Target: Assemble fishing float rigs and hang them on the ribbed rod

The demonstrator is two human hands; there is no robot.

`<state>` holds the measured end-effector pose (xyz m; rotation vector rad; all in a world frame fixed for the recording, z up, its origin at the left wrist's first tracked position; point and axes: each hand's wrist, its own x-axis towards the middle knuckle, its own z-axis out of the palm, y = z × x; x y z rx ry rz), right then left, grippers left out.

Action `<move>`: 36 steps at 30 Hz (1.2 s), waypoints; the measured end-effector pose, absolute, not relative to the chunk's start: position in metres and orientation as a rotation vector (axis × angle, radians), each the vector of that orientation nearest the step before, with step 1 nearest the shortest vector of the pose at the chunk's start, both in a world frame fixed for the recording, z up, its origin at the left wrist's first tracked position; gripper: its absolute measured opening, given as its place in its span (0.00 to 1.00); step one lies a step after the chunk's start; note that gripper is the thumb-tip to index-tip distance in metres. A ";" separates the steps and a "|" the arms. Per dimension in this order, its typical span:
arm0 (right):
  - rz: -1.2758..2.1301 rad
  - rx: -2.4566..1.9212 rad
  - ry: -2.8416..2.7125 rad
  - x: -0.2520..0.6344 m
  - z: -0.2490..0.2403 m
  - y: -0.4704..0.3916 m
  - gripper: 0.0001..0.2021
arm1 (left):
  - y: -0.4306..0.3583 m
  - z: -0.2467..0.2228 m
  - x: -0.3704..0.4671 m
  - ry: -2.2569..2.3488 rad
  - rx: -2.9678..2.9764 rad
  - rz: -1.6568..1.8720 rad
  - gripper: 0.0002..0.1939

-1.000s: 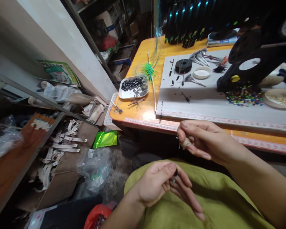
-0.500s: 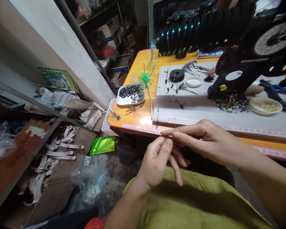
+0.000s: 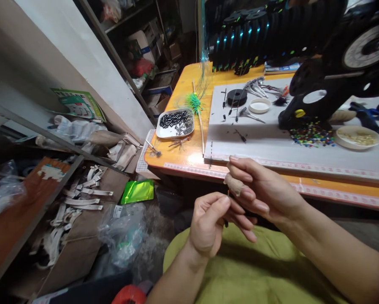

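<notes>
My left hand (image 3: 208,226) is above my lap with thumb and forefinger pinched together. A tiny orange-and-dark tip shows at the pinch, and a small dark bit shows below among the fingers; I cannot make out what it is. My right hand (image 3: 265,192) is just beyond it to the right, fingers apart and partly curled, with nothing visible held. A beige wrap (image 3: 234,185) covers one of its fingers. Past the hands, a thin beaded line (image 3: 211,154) hangs over the front edge of the white board (image 3: 259,147).
On the yellow table (image 3: 189,158) are a white tray (image 3: 158,134) of black and grey small parts, green strands (image 3: 193,102), a black spool (image 3: 236,97), loose coloured beads (image 3: 311,134) and a dish (image 3: 358,145) of gold pieces. A black spool rack (image 3: 272,38) stands behind.
My right hand has drawn back from my left hand's fingertips and turned, its fingers spreading and the beige wrap coming into view. My left hand keeps its pinch, nearly in place.
</notes>
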<state>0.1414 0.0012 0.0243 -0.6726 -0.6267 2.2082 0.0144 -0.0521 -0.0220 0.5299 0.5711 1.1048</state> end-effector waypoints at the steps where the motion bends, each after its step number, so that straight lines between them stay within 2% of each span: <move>1: 2.198 -0.686 -0.626 0.140 0.025 0.001 0.23 | -0.053 -0.021 0.014 0.560 0.506 1.095 0.18; 22: 2.151 -0.796 -0.707 0.153 0.021 0.004 0.24 | -0.088 -0.035 0.007 0.435 0.237 0.979 0.16; 36: 2.131 -0.815 -0.701 0.157 0.022 0.003 0.24 | -0.095 -0.039 0.007 0.404 0.260 0.981 0.16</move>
